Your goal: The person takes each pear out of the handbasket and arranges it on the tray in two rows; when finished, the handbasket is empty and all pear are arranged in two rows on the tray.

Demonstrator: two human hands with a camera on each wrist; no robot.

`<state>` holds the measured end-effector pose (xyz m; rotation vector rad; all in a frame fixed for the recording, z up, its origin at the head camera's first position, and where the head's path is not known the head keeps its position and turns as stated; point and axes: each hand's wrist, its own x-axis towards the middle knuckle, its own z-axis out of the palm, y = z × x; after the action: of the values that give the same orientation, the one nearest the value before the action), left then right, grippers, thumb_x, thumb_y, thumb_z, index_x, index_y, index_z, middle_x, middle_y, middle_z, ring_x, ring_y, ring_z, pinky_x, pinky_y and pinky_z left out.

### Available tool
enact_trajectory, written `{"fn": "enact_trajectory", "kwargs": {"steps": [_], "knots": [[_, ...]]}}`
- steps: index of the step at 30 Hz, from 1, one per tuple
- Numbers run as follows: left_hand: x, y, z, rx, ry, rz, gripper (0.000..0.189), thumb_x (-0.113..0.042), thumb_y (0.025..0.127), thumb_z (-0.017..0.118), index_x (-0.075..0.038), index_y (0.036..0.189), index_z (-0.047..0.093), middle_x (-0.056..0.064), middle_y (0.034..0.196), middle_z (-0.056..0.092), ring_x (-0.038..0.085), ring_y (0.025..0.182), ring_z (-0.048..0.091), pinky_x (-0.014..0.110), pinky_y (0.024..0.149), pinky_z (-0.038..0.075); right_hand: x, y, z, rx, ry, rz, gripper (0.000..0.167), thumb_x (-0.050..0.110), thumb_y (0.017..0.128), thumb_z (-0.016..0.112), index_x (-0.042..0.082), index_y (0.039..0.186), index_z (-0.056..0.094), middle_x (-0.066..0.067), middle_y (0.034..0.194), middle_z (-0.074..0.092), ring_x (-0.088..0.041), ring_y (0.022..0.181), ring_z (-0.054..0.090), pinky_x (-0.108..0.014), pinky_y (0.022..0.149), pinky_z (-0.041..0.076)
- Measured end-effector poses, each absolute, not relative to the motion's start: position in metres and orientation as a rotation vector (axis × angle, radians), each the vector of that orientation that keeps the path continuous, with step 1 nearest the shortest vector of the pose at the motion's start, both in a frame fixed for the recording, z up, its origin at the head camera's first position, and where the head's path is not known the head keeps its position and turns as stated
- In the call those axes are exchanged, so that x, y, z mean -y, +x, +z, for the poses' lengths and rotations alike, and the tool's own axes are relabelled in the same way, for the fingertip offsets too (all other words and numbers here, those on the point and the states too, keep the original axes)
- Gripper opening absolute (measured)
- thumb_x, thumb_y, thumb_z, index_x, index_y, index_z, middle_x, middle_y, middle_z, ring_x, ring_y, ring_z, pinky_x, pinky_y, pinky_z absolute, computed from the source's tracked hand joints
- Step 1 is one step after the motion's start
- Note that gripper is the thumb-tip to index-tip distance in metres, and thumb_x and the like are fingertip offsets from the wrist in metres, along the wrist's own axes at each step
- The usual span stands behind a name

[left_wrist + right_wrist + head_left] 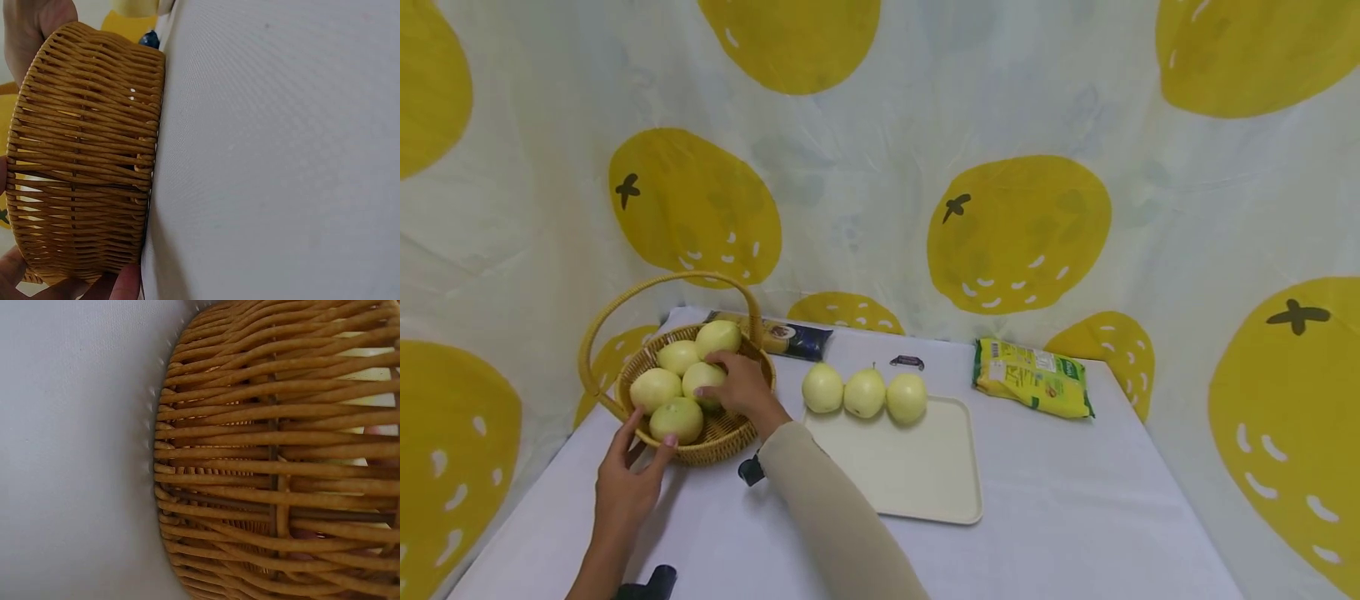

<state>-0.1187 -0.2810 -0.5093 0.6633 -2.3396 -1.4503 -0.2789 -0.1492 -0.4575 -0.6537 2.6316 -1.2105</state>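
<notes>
And here's the right hand (741, 383), reaching over the basket's right rim, fingers and thumb curled round a pear (700, 383) that sits inside the basket (718, 451)! The left hand (628, 492) has the basket itself, gripping it at its near left side: thumb up at the rim, fingers against the wall, and the left wrist view shows those fingertips pressed to the weave.

Four more pears share that basket: one at the back, one just left of it, one by the left rim, and a greener one (677, 419) at the front, right beside the left thumb. Up goes the tall handle (658, 282), arching over the lot. The basket stands at the left edge of the tabletop (1075, 500), towards its far left corner.

Over to the tray (928, 467), and there's a neat row of three pears (865, 393) side by side along its far edge, starting at the far left corner, the middle one stem up!

Along the tabletop's far edge, a dark blue packet (808, 342) lies partly hidden behind the basket, a small purple thing (907, 362), too small to identify, sits behind the tray, and a yellow packet (1033, 379) lies near the far right corner.
</notes>
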Motion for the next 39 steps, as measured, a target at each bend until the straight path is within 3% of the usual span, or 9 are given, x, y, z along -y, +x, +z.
{"fn": "enact_trajectory", "kwargs": {"steps": [4, 20, 23, 29, 34, 39], "knots": [[0.28, -0.118, -0.512, 2.34, 0.658, -1.46, 0.082, -0.048, 0.104, 0.067, -0.037, 0.171, 0.021, 0.014, 0.178, 0.02, 0.053, 0.154, 0.037, 0.072, 0.12, 0.035, 0.148, -0.278, -0.458, -2.661, -0.673, -1.105, 0.055, 0.038, 0.094, 0.082, 0.032, 0.146, 0.064, 0.014, 0.148, 0.065, -0.012, 0.141, 0.057, -0.027, 0.114, 0.049], [0.277, -0.118, -0.511, 2.349, 0.664, -1.463, 0.083, -0.049, 0.104, 0.066, -0.038, 0.171, 0.02, 0.014, 0.178, 0.018, 0.053, 0.155, 0.035, 0.073, 0.121, 0.031, 0.148, -0.286, -0.468, -2.621, -0.7, -1.282, 0.042, 0.035, 0.097, 0.079, 0.03, 0.138, 0.072, 0.013, 0.143, 0.068, -0.009, 0.138, 0.059, -0.026, 0.115, 0.048], [0.277, -0.118, -0.509, 2.351, 0.658, -1.455, 0.082, -0.05, 0.104, 0.066, -0.038, 0.171, 0.02, 0.013, 0.178, 0.019, 0.053, 0.155, 0.036, 0.073, 0.12, 0.034, 0.147, -0.286, -0.467, -2.557, -0.696, -1.414, 0.042, 0.038, 0.096, 0.079, 0.033, 0.138, 0.072, 0.014, 0.142, 0.069, -0.007, 0.131, 0.062, -0.025, 0.108, 0.051], [0.279, -0.121, -0.505, 2.345, 0.658, -1.453, 0.084, -0.05, 0.103, 0.067, -0.036, 0.171, 0.02, 0.013, 0.178, 0.02, 0.053, 0.154, 0.036, 0.073, 0.12, 0.034, 0.141, -0.287, -0.465, -2.361, -0.782, -1.621, 0.043, 0.035, 0.096, 0.079, 0.033, 0.139, 0.071, 0.009, 0.133, 0.071, -0.003, 0.103, 0.064, -0.019, 0.083, 0.054], [0.28, -0.12, -0.504, 2.366, 0.676, -1.446, 0.084, -0.052, 0.103, 0.066, -0.038, 0.171, 0.018, 0.012, 0.178, 0.019, 0.051, 0.155, 0.036, 0.071, 0.119, 0.037, 0.137, -0.287, -0.466, -2.199, -0.853, -1.79, 0.044, 0.028, 0.098, 0.079, 0.031, 0.141, 0.07, 0.004, 0.136, 0.07, -0.007, 0.112, 0.069, -0.018, 0.083, 0.058], [0.28, -0.118, -0.507, 2.358, 0.673, -1.447, 0.084, -0.051, 0.103, 0.067, -0.037, 0.171, 0.02, 0.014, 0.178, 0.019, 0.053, 0.155, 0.036, 0.073, 0.12, 0.034, 0.134, -0.286, -0.467, -2.165, -0.855, -1.856, 0.044, 0.025, 0.097, 0.081, 0.03, 0.14, 0.07, 0.003, 0.137, 0.069, -0.011, 0.111, 0.068, -0.019, 0.082, 0.058]]}}
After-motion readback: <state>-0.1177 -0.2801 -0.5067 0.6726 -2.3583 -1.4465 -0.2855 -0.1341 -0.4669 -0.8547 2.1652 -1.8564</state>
